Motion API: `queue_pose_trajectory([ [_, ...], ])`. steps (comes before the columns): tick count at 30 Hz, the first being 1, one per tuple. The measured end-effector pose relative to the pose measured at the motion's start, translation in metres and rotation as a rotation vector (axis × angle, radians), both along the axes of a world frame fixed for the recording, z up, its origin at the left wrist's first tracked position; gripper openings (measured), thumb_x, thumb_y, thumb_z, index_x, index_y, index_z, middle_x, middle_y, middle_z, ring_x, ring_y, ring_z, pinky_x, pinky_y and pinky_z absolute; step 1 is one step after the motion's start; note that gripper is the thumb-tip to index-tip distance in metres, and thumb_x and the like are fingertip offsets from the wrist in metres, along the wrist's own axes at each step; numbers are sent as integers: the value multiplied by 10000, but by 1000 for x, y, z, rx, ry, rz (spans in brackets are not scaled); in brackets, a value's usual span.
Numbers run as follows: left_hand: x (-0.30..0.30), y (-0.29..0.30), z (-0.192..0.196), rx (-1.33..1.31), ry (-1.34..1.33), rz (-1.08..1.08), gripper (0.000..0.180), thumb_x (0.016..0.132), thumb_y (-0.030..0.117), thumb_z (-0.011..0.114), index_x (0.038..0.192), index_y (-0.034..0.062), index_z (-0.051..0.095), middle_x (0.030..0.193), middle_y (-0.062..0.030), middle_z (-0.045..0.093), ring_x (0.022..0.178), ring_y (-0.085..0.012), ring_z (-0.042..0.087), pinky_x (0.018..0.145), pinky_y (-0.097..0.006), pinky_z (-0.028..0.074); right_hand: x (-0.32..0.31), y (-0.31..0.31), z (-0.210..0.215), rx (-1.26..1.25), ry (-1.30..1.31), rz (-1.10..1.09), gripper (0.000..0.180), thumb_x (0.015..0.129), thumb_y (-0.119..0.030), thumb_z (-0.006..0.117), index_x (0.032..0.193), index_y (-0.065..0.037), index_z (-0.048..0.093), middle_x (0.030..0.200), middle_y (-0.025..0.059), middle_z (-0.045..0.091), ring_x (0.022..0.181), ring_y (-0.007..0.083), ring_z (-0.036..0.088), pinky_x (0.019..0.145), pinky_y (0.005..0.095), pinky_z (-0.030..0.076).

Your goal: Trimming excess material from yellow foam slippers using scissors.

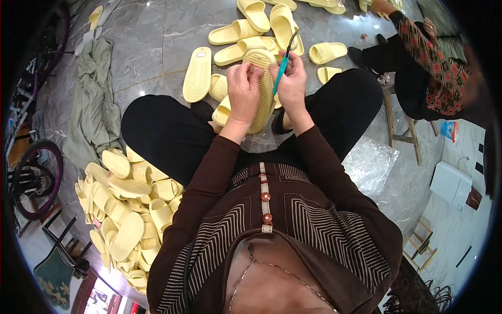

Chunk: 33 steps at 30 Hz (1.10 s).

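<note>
The slipper (260, 107) is between the two hands, above the floor (136, 31), in front of the person's body and between the knees. Its ribbed sole is turned up to the view. The long axis goes away from the body, almost straight, so one end is near the wrists and the other end is beyond the fingertips.

The left hand (244, 91) is the nearer one: it lies over the left edge of the sole, and its thumb and finger come together on the upper half. Whether they pinch a small bit there or only press, I cannot tell. The right hand (292, 86) is at the right edge, with the fingers closed around a thin teal tool (282, 73). The tool stands beside the slipper, nearly along the same axis but a little leaning; its dark curved tip points away from the body and off the sole. If the right thumb touches the slipper's edge, I cannot say.

On the floor, other slippers (197, 75) lie beyond the hands, and a big pile (125, 220) is at the person's left.
</note>
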State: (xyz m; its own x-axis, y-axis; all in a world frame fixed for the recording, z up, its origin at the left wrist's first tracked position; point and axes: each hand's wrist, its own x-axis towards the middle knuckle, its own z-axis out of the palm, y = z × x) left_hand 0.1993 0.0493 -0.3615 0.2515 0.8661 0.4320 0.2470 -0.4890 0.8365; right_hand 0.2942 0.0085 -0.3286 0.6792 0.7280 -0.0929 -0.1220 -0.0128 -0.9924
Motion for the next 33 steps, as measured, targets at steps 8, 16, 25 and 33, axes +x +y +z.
queue_pose_trajectory([
  [8, -1, -1, 1, -161, -157, -7, 157, 807, 88, 611, 890, -7, 518, 832, -96, 491, 718, -195, 524, 649, -295, 448, -6, 0, -2, 87, 41, -48, 361, 755, 22, 605, 1083, -4, 457, 817, 2, 547, 673, 34, 500, 584, 166, 403],
  [16, -3, 10, 1, -16, -48, -39, 96, 833, 65, 579, 857, -1, 514, 807, -54, 496, 650, -133, 503, 616, -249, 441, -3, 1, -3, 36, 10, -13, 352, 765, 12, 599, 1082, 4, 449, 821, 1, 539, 666, 35, 495, 582, 166, 400],
  [25, -5, 9, 17, -698, -553, -187, 112, 904, 108, 487, 869, 5, 511, 750, -14, 507, 588, -71, 428, 554, -211, 398, 24, 4, -15, 65, 97, -192, 351, 758, -42, 605, 1062, 3, 435, 721, -13, 498, 583, 37, 445, 494, 187, 363],
  [33, -17, 22, 2, -1109, -819, -354, 120, 913, 132, 476, 921, 17, 506, 722, -4, 464, 592, -75, 404, 557, -225, 392, 33, 1, -14, 120, 102, -243, 350, 761, -62, 607, 1059, 1, 436, 751, -2, 507, 602, 45, 452, 511, 180, 358],
])
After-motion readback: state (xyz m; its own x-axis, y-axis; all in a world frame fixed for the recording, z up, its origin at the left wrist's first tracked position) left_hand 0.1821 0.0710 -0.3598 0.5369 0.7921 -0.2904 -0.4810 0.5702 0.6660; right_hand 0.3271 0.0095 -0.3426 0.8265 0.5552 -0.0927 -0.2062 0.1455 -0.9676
